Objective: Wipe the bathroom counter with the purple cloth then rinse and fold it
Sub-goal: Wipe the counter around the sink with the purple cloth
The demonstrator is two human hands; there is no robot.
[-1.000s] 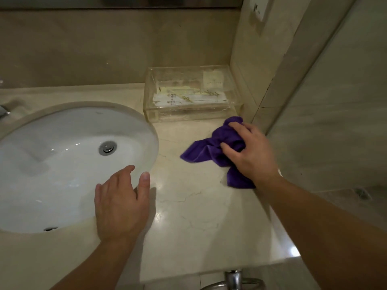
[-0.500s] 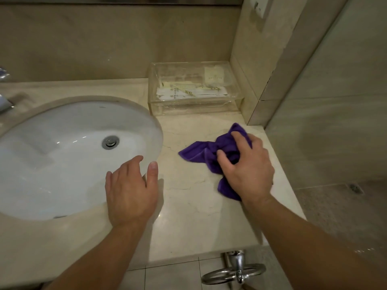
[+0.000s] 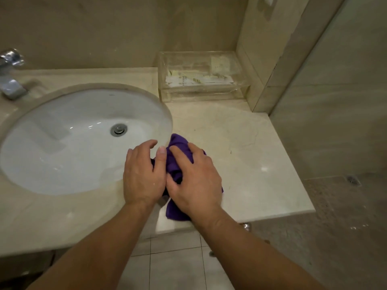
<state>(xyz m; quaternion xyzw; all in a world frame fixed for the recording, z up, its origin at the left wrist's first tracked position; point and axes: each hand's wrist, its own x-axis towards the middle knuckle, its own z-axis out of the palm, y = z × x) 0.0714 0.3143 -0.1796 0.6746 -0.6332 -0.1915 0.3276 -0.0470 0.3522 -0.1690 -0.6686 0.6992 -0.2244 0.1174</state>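
The purple cloth [image 3: 175, 162] lies bunched on the beige marble counter [image 3: 240, 147], just right of the sink bowl's rim and near the front edge. My right hand [image 3: 194, 181] lies on top of the cloth, fingers curled into it, and covers most of it. My left hand [image 3: 144, 174] rests flat on the counter at the bowl's rim, its thumb side touching the cloth's left edge. Folds of cloth stick out above the fingers and below the right wrist.
A white oval sink [image 3: 79, 139] with a metal drain [image 3: 118, 129] fills the left. A chrome faucet [image 3: 9, 74] stands at the far left. A clear plastic box [image 3: 201, 78] with packets sits in the back corner. A tiled wall bounds the right side.
My right hand has dragged the cloth left and toward the front edge, from beside the wall to right against my left hand. My left hand has stayed at the sink rim.
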